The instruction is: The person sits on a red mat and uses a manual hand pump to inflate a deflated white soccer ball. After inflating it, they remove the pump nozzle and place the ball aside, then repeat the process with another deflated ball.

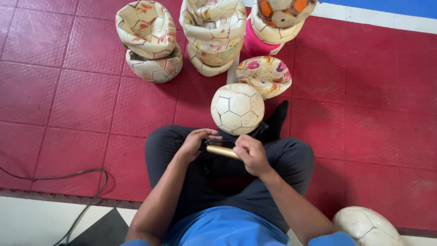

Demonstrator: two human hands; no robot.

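Gripping a gold hand pump [222, 151] across the lap, the left hand [195, 144] is closing around its dark end while the right hand [251, 154] is clasping the barrel. An inflated white ball [237, 109] is sitting just beyond the hands on the red floor mat [82, 105], with flattened balls [150, 41] stacked farther out.

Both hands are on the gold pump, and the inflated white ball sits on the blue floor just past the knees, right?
Not quite. The head view shows the inflated white ball on red floor tiles, not blue. The left hand and right hand do both grip the gold pump.
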